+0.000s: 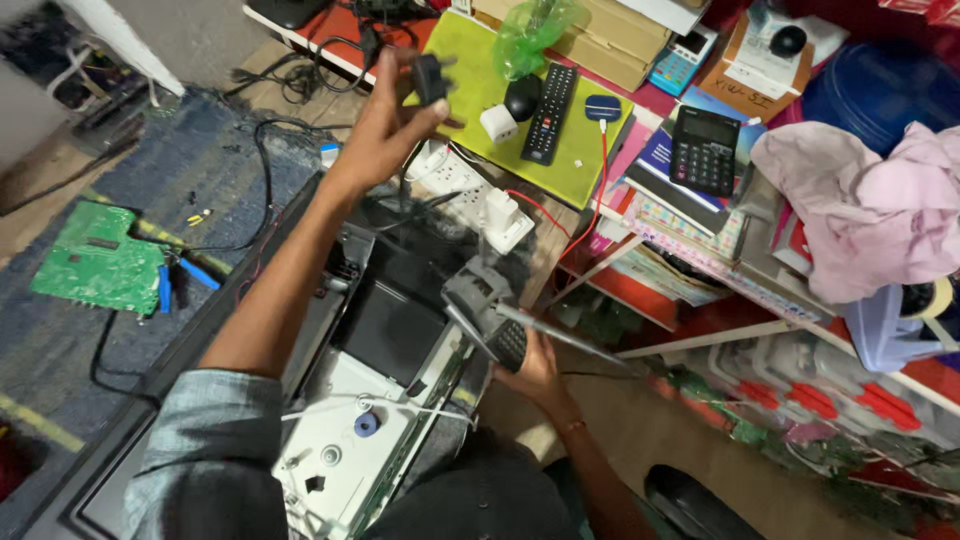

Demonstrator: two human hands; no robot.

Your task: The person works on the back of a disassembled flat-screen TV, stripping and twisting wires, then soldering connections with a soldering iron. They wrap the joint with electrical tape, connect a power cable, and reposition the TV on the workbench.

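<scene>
- Nearest the camera, a grey-blue sleeve [205, 440] fills the bottom left, and the left arm runs up from it.
- Left hand [385, 125] is raised above the far left part of the worktop, fingers curled and pinching a small black plug adapter [431, 78] at its top.
- Right hand [530, 365] sits low in the middle, closed around the grip of a grey tool [490, 305]; it looks like a heat gun or soldering tool, though blur makes that uncertain. A thin metal rod [560, 335] juts from it to the right.
- Below both hands lies an opened flat device [385, 330] with a dark panel and a white plate; its lower end is cut off by the picture's bottom edge.
- A white power strip [470, 190] lies just beyond the device, near the left hand, with a white plug seated in it.
- On the yellow-green mat [580, 150] at the far edge rest a black remote [550, 112] and a white cube charger [497, 123].
- A green circuit board [98, 260] lies well apart on the blue floor mat at left, where the most open room shows.
- A calculator [705, 150] and pink cloth [860, 205] crowd the right side.
</scene>
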